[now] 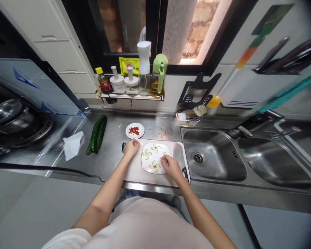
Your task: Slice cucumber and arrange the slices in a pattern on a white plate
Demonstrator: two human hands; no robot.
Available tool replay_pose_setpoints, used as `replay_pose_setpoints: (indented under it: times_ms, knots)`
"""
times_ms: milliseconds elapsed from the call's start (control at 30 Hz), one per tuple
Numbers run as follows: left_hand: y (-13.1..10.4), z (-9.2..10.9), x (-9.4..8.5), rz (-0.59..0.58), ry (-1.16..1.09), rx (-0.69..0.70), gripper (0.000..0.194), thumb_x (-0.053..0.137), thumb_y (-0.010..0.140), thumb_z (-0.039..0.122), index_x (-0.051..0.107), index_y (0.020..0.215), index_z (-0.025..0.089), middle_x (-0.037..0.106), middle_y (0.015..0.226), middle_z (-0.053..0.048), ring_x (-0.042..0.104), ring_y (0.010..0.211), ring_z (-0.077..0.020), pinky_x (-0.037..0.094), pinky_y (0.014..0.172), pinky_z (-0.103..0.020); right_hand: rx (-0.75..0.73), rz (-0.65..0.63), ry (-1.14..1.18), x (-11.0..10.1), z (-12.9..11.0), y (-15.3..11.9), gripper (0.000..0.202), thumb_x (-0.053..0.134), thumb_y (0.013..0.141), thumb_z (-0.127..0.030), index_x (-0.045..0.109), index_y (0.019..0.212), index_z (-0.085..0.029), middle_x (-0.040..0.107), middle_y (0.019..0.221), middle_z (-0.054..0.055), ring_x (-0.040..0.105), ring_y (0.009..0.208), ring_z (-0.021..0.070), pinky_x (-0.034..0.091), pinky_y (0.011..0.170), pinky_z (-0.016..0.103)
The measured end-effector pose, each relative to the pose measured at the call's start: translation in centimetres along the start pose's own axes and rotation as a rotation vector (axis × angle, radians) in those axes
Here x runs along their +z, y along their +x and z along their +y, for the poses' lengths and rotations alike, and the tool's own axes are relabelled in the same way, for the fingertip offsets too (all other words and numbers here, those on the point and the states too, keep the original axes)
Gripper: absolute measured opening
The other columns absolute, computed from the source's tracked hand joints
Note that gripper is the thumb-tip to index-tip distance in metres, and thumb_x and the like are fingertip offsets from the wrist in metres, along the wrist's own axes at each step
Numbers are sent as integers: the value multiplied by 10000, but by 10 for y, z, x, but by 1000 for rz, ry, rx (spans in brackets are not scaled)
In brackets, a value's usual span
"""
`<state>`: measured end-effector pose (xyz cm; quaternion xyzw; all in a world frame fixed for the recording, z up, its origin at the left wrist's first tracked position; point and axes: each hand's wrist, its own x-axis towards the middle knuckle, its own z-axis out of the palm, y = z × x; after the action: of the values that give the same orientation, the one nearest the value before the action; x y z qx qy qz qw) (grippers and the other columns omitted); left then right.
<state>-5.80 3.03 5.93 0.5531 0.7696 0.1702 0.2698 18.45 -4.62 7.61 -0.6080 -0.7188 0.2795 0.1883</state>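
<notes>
A white squarish plate (150,159) lies on a pale cutting board (134,173), bearing thin green-edged slices arranged in pinwheels, some with a red centre. My right hand (169,166) is over the plate's right edge, fingers pinched; what they hold, if anything, is too small to make out. Near the board's upper left corner is my left hand (132,148), its fingers closed, contents hidden. Just above it sits a small round dish (142,130) of red pieces (134,130). A knife (180,156) rests along the board's right side. A dark green piece (123,147) shows beside my left hand.
Two cucumbers (97,135) and a white tissue (73,145) lie left on the steel counter. A double sink (215,155) is at the right. A shelf (134,96) of bottles and jars hangs behind. A pot (9,116) stands on the stove far left.
</notes>
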Motion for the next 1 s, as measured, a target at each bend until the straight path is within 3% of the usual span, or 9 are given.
replay_pose_setpoints:
  times_ms: [200,367,733,1000]
  knots:
    - [53,-18,-19,151,-6,-115,206,550,812,357,634,973,259,695,919,-15,621,889,-185,428,749,-262,13,66,76,-10,5,-7,232,431,844,-340,613,815,-200,550,604,-8,508,589,139,327,568,224]
    - [87,-22,-23,189,46,-172,275,537,820,334,641,1070,283,682,1040,-65,614,970,-241,450,781,-319,23,88,96,-11,9,-9,237,431,844,-354,609,824,-199,547,598,-9,509,582,140,330,555,226]
    - [127,-18,-20,118,275,-41,357,491,852,227,617,1178,298,585,1160,-119,610,984,-251,459,840,-347,59,79,88,-15,11,-10,258,426,852,-362,623,852,-195,547,598,-4,505,583,143,324,540,226]
    - [137,-20,-20,6,436,61,301,507,820,194,652,1081,239,571,1139,-130,609,953,-260,453,815,-341,75,67,72,-19,11,-12,250,430,853,-359,627,863,-206,560,605,-6,510,580,143,339,551,227]
